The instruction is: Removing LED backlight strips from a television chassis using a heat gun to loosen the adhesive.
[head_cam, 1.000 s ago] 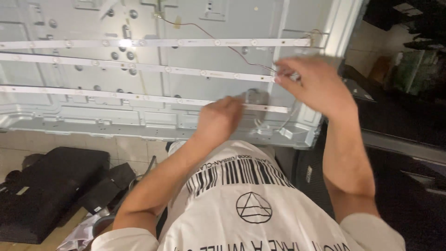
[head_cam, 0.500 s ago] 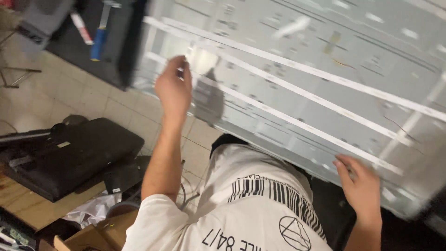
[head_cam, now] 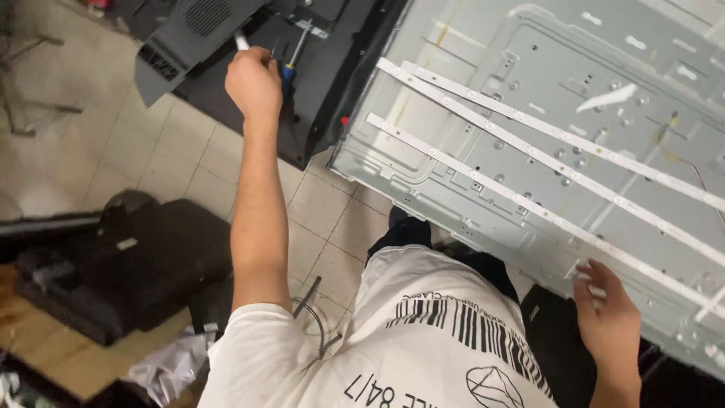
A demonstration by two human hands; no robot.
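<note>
Head view — one arm stretched out to the tools, the other resting on the panel.

Left hand point(head_cam: 254, 81) is closed around a slim white-tipped object point(head_cam: 242, 41) over the black back cover point(head_cam: 226, 83), just beside a blue-handled screwdriver point(head_cam: 289, 69) — whether that white piece is a pen or a small tool, hard to tell from here. Right hand point(head_cam: 610, 321) sits loose, fingers spread, touching the near edge of the grey metal backlight panel point(head_cam: 483, 113), close to the lowest white LED strip point(head_cam: 529, 208). Well judged would be a firm grip out on the left while the right steadies the panel's edge, keeping fingers off the strips. Labels: a black barcode-style print and a circled triangle emblem on the white T-shirt point(head_cam: 423, 340); a small red dot point(head_cam: 344, 120) at the panel's corner.
</note>
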